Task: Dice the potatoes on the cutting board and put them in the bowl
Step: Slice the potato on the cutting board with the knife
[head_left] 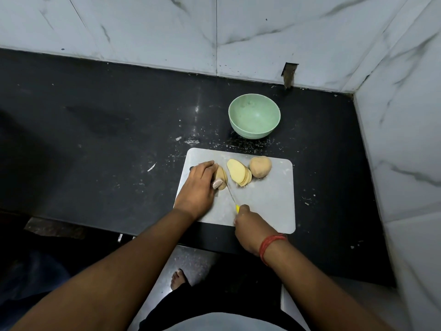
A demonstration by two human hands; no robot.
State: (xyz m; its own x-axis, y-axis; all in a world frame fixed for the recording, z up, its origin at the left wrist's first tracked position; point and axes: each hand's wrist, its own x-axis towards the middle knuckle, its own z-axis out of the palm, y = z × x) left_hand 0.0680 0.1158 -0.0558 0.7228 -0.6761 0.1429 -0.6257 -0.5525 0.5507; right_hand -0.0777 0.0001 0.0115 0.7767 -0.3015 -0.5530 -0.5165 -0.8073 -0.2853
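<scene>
Head view shows the left hand (199, 187) curled over a partly cut potato (221, 179) on the cutting board (267, 199), one fingertip wrapped in a bandage. The right hand (249, 228) grips the yellow handle of a knife (231, 195), its blade lying against that potato. Just beside it fans a stack of slices (239, 173), touching a whole potato (260, 167). Beyond the board, on the black counter (95, 139), sits the green bowl (254, 115).
</scene>
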